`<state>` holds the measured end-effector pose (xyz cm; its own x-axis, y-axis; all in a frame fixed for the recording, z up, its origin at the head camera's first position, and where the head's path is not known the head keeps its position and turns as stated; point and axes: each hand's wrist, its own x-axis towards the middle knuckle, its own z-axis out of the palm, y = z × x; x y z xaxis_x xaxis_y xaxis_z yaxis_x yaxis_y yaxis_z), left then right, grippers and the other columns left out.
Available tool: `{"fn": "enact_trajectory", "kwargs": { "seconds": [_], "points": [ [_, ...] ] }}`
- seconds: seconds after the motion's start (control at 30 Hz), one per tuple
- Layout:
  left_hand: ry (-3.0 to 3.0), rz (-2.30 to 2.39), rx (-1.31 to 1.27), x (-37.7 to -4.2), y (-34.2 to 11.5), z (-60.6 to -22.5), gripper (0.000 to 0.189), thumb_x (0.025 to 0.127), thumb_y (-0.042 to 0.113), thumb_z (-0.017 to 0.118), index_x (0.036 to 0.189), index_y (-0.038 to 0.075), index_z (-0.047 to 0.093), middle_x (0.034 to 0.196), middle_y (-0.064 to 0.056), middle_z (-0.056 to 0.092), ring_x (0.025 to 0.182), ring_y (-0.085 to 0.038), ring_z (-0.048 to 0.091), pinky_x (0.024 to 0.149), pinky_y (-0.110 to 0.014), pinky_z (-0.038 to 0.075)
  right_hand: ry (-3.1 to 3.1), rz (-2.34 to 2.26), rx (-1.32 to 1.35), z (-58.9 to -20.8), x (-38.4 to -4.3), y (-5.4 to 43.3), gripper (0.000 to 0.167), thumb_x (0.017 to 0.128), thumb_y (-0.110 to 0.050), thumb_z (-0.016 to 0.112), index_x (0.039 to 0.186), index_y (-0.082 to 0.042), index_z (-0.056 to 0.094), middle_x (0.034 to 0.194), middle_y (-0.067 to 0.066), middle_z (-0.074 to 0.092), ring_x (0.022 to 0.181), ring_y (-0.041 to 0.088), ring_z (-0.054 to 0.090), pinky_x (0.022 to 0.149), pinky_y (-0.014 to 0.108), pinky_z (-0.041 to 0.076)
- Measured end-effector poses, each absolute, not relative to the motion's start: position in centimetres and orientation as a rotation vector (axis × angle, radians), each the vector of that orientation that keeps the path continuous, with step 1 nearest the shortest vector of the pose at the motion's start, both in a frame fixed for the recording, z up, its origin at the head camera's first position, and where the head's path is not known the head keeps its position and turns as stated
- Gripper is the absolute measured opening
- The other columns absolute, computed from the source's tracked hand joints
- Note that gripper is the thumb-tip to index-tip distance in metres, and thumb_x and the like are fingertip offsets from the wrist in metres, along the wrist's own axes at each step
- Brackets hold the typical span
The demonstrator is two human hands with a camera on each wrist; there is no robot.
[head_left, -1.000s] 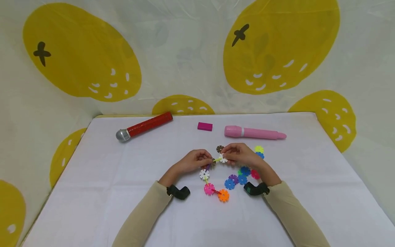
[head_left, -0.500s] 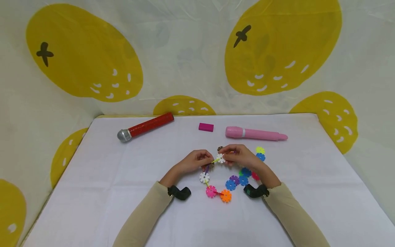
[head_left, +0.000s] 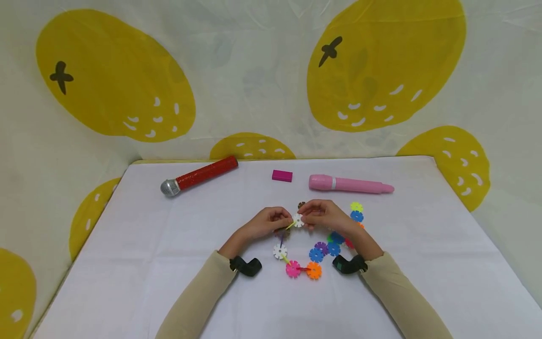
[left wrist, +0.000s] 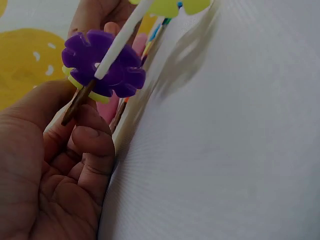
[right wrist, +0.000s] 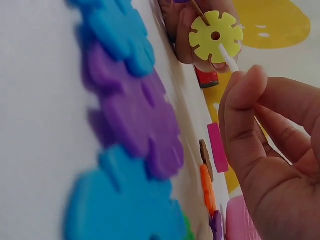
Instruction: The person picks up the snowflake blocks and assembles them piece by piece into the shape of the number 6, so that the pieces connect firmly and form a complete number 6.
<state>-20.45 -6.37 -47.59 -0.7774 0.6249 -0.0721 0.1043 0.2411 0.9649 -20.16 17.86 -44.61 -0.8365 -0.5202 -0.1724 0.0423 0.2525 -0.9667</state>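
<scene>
My left hand point(head_left: 264, 222) grips a chain of notched plastic snowflake discs, its fingers around a brown disc point(left wrist: 77, 106). A purple disc point(left wrist: 82, 47) joins the brown one. A yellow disc point(right wrist: 227, 29) spans the gap between the hands. My right hand point(head_left: 328, 216) pinches a white disc point(head_left: 298, 221), which sits in or against a slot of the yellow disc; how deep, I cannot tell. From the left hand the chain runs down through another white disc point(head_left: 279, 252) and a pink disc point(head_left: 293, 269) to an orange disc point(head_left: 314, 270).
Loose or linked discs, among them a blue disc point(head_left: 316, 254), lie below the right hand. A yellow-green disc point(head_left: 356, 206) is to its right. Farther back lie a red microphone point(head_left: 207, 173), a magenta block point(head_left: 282, 176) and a pink microphone-shaped toy point(head_left: 351, 184).
My right hand has moved slightly left with the white disc, closer to the left hand. The chain's lower end has swung down and to the right.
</scene>
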Motion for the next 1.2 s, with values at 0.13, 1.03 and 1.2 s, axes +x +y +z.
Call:
{"fn": "enact_trajectory", "kwargs": {
  "seconds": [0.13, 1.03, 1.2],
  "points": [
    [2.110, 1.536, 0.682, -20.5, -6.3, -47.7, 0.019, 0.097, 0.014, 0.061, 0.108, -0.001, 0.066, 0.086, -0.005, 0.065, 0.073, -0.011, 0.054, 0.068, -0.020, 0.046, 2.089, -1.564, -0.442, -44.6, -19.9, 17.4, 0.028, 0.092, -0.017, 0.069, 0.115, -0.002, 0.065, 0.102, 0.012, 0.065, 0.082, 0.023, 0.068, 0.081, 0.027, 0.055],
    [2.135, 1.481, 0.671, -20.2, -6.2, -46.9, 0.019, 0.097, 0.011, 0.059, 0.107, -0.004, 0.064, 0.084, 0.000, 0.063, 0.074, -0.007, 0.053, 0.067, -0.019, 0.045, 2.603, -1.277, -0.346, -44.6, -20.6, 19.2, 0.030, 0.084, -0.004, 0.073, 0.112, 0.003, 0.067, 0.103, 0.018, 0.061, 0.074, 0.021, 0.051, 0.060, 0.021, 0.046],
    [2.154, 1.481, 0.647, -20.5, -6.2, -47.8, 0.019, 0.097, 0.015, 0.061, 0.107, 0.000, 0.065, 0.086, -0.002, 0.063, 0.075, -0.010, 0.054, 0.068, -0.020, 0.045, 2.595, -1.249, -0.322, -44.5, -20.7, 19.2, 0.036, 0.082, -0.004, 0.075, 0.116, 0.006, 0.066, 0.107, 0.020, 0.056, 0.072, 0.020, 0.049, 0.058, 0.020, 0.045]
  ]
}}
